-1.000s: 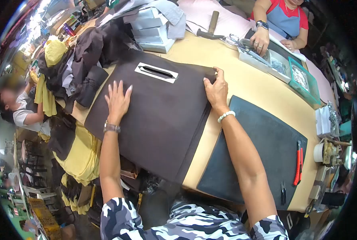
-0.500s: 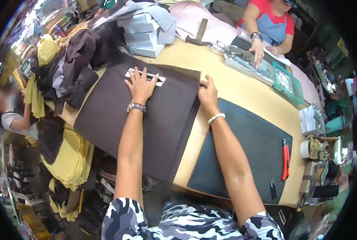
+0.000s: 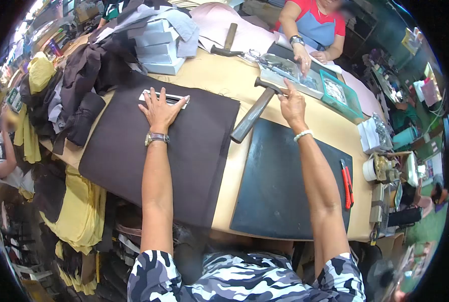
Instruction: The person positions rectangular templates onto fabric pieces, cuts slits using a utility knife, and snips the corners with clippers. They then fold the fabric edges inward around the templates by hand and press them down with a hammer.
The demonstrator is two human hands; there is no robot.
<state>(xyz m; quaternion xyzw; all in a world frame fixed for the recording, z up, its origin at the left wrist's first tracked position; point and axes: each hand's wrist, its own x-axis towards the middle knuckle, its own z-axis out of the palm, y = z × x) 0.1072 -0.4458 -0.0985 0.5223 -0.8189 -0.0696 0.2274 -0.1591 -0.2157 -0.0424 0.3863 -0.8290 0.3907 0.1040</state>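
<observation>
My left hand [image 3: 159, 111] lies flat with spread fingers on the dark brown fabric piece [image 3: 159, 166], its fingertips over a white-edged strip with a dark slot [image 3: 176, 98]. The fingers cover part of that strip. My right hand [image 3: 292, 104] is at the head end of a hammer [image 3: 253, 117], thumb and curled fingers against the head's right end, index finger stretched out. The hammer's handle slants down-left, between the fabric and the black mat [image 3: 280, 181].
A red utility knife [image 3: 347, 185] lies on the mat's right. Another hammer [image 3: 230, 36], a tool tray [image 3: 292, 78] and a green basket [image 3: 341, 95] sit at the back, where a co-worker's hand [image 3: 302, 58] reaches in. Boxes [image 3: 156, 48] and fabric heaps [image 3: 78, 85] stand left.
My right hand has left the fabric's upper right corner and moved right. A hammer now shows at that hand. My left hand stays on the strip; the whole view has shifted slightly.
</observation>
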